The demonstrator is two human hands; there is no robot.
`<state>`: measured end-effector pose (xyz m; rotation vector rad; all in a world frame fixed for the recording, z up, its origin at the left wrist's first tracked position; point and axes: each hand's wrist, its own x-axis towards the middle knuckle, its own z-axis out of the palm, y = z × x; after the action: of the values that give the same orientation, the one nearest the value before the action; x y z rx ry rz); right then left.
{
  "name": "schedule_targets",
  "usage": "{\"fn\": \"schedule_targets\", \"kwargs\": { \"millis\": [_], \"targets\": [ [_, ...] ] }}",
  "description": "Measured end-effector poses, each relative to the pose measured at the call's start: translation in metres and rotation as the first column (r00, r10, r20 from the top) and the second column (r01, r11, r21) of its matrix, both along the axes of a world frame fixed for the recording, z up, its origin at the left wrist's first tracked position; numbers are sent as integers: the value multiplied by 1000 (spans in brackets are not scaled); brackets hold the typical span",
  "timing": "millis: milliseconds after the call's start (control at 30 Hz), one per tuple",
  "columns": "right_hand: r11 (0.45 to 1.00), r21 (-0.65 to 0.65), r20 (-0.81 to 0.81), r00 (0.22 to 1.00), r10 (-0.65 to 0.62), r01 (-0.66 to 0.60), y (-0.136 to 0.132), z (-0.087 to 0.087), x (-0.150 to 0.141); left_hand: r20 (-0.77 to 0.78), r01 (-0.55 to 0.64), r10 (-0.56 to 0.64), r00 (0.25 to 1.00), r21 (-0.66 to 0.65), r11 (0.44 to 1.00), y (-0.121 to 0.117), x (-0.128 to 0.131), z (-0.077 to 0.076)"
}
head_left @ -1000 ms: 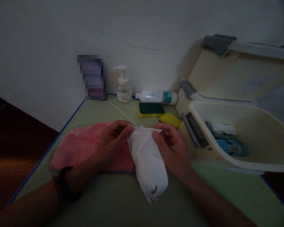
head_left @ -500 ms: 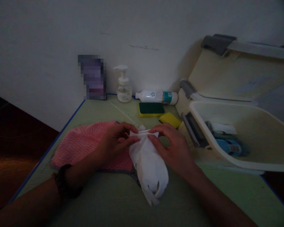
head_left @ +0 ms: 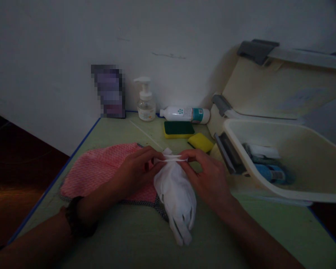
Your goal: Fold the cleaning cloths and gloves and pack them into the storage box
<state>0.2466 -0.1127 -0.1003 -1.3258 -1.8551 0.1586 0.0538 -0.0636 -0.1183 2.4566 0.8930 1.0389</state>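
Observation:
A white glove [head_left: 177, 194] lies on the green table [head_left: 134, 239], its fingers pointing toward me. My left hand [head_left: 138, 172] pinches the left side of the glove's cuff. My right hand [head_left: 208, 175] pinches the right side of the same cuff. Both hands are closed on the cuff edge and hold it stretched between them. Under my left hand and the glove lies a pink woven cloth [head_left: 100, 170] with a dark checked border.
Against the wall stand a pump bottle [head_left: 145, 101], a white bottle lying on its side [head_left: 184, 114], a green-topped sponge [head_left: 179, 129] and a yellow sponge [head_left: 201, 142]. An open cream plastic box [head_left: 285, 175] with items inside sits at right. The table's left edge drops off.
The glove has been drawn out longer: its fingers now show spread at the near end. Both hands have moved slightly closer together on the cuff.

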Motion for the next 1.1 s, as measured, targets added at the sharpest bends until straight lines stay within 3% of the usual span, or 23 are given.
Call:
{"fn": "schedule_targets", "kwargs": {
  "millis": [167,400,733,867,1100],
  "targets": [
    [1000,-19,-25,1000,-13,13,0,-1,0,71,-10,17,997,-96,995,0,0,-1],
    [999,-24,-40,999,23,-24,0,-1,0,123,-109,137,983,-210,972,-2,-1,1],
    [997,-73,-97,995,-13,6,-2,-1,-3,264,-76,147,953,-263,962,-1,0,3],
    [996,-88,-135,991,20,-32,-2,-3,-3,383,-10,172,908,-390,921,-2,2,1],
    [944,-305,-393,919,-5,-125,-1,-2,-7,561,148,219,798,-535,832,1,5,6]
  ]
}}
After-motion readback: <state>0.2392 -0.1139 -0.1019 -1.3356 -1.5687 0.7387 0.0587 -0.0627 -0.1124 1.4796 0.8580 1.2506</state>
